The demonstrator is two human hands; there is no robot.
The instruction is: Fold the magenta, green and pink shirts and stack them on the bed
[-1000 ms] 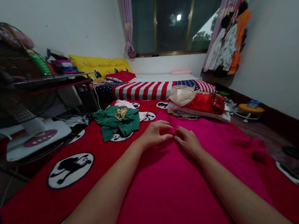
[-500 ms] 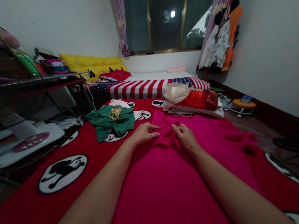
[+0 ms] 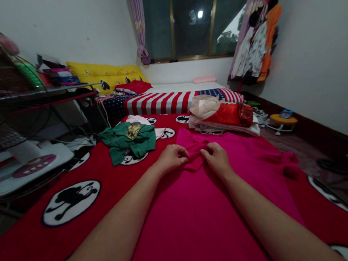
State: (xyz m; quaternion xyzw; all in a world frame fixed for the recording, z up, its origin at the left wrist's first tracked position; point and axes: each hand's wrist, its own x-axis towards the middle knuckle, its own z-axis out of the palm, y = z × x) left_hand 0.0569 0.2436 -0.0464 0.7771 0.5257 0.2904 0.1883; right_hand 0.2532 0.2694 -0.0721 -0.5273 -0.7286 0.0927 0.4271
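Note:
A bright pink shirt (image 3: 194, 216) lies spread out in front of me, its collar (image 3: 194, 155) between my two hands. My left hand (image 3: 172, 158) pinches the left side of the collar, with thumb and fingertips pressed together. On the other side, my right hand (image 3: 218, 159) has its fingers closed on the collar's right edge. A small folded point of cloth shows between the hands. To the left of my left hand lies a crumpled green garment (image 3: 118, 144) with a gold print, partly over a pale pink cloth (image 3: 137, 119).
The shirt rests on a red cover (image 3: 27, 252) with monkey pictures. Beyond it, a stack of folded clothes (image 3: 221, 119) sits at the back right. A white-based fan (image 3: 30, 168) and a shelf stand at left. On the right floor is a small yellow-topped stool (image 3: 283, 119).
My left hand has shifted slightly right, its fingers now curled closer together at the collar. My right hand's fingers have curled in more, and the collar's folded cloth has changed shape.

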